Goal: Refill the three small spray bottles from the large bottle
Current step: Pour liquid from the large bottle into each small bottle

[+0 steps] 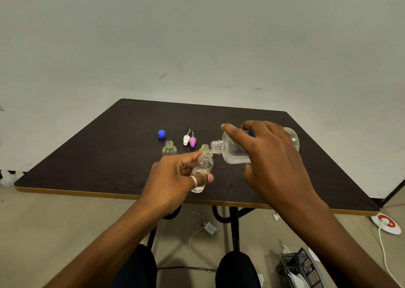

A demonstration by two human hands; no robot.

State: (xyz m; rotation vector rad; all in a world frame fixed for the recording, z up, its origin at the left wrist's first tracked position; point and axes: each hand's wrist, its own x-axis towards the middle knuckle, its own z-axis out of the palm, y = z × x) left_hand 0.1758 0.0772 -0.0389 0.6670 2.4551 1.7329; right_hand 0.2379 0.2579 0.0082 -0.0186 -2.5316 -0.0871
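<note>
Yellowish rear bottle (204,146) sat mostly hidden behind the small bottle (206,163) pinched by the left hand (173,178); right hand (276,158) gripped the tipped large bottle (233,150).

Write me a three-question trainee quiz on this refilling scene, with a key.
1. True or false: the right hand holds the large clear bottle with its mouth at the mouth of the small clear bottle held in the left hand.
2. What colour is the loose round cap on the dark table? A red, B blue, C green.
3. Fill in: beside the white spray top lies a ___ one.
Key: 1 true; 2 B; 3 pink, the pink spray top.
</note>
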